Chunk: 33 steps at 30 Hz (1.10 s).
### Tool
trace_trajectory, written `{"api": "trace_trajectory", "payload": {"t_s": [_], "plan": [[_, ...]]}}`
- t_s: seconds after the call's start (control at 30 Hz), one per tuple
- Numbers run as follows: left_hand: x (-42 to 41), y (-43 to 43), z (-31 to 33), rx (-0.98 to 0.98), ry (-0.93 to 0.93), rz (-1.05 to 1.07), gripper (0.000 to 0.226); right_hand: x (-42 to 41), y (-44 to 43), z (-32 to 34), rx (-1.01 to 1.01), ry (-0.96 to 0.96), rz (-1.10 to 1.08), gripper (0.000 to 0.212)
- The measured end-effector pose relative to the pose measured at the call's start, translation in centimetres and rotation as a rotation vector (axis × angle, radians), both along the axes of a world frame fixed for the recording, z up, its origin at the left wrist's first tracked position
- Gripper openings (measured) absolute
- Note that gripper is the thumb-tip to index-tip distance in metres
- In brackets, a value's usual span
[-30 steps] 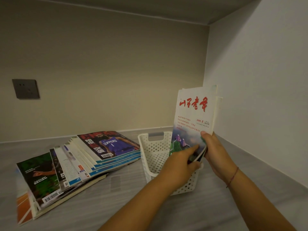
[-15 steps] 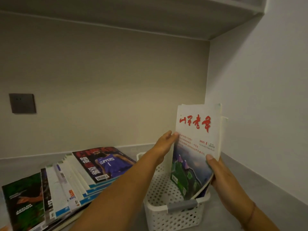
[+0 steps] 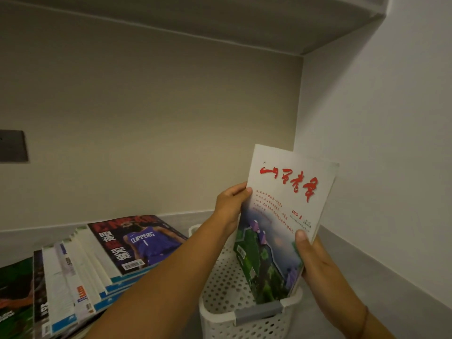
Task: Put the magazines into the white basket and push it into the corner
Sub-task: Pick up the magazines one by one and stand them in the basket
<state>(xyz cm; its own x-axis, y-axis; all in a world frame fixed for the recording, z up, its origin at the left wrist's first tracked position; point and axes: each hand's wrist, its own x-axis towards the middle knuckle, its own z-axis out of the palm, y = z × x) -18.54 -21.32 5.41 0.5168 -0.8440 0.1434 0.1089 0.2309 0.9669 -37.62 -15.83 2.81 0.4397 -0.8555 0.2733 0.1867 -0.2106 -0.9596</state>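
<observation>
The magazine [image 3: 288,216] I hold is paper, its cover smooth with a soft sheen, white at the top and printed in colour below. The white basket [image 3: 230,311] is plastic, its walls pierced all over with small round holes, and a smooth grey plastic grip [image 3: 259,313] sits on its near rim. The stacked magazines [image 3: 102,263] have glossy printed covers and matt white page edges. The desk [image 3: 367,289] looks like smooth grey laminate with a faint grain. The walls [image 3: 151,118] are matt and painted. The wall plate [image 3: 12,146] is dark and matt.
</observation>
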Motion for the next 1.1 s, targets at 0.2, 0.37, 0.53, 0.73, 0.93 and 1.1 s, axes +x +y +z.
{"api": "trace_trajectory", "payload": {"t_s": [0.2,0.37,0.53,0.73,0.93,1.1], "plan": [[-0.6,-0.9,-0.7,0.069,0.012,-0.060,0.025,-1.4,-0.6,0.6,-0.153,0.096,-0.006,0.041],[-1.0,-1.2,-1.5,0.103,-0.026,-0.154,0.033,-1.0,-1.0,-0.2,-0.143,0.059,-0.015,0.039],[-0.8,-1.2,-1.8,0.083,0.029,-0.165,0.033,-0.2,-0.5,-2.0,-0.112,0.032,-0.083,0.026],[-0.5,-0.9,-1.7,0.073,0.006,-0.148,0.034,0.8,-0.6,-2.3,-0.116,0.037,-0.083,0.028],[-1.4,0.0,-1.2,0.180,-0.110,-0.154,0.036,0.8,-0.9,-2.4,-0.068,-0.013,-0.102,0.014],[2.6,3.3,0.4,0.354,-0.366,0.084,0.042,0.7,-0.7,-2.0,-0.050,-0.044,-0.083,0.024]]}}
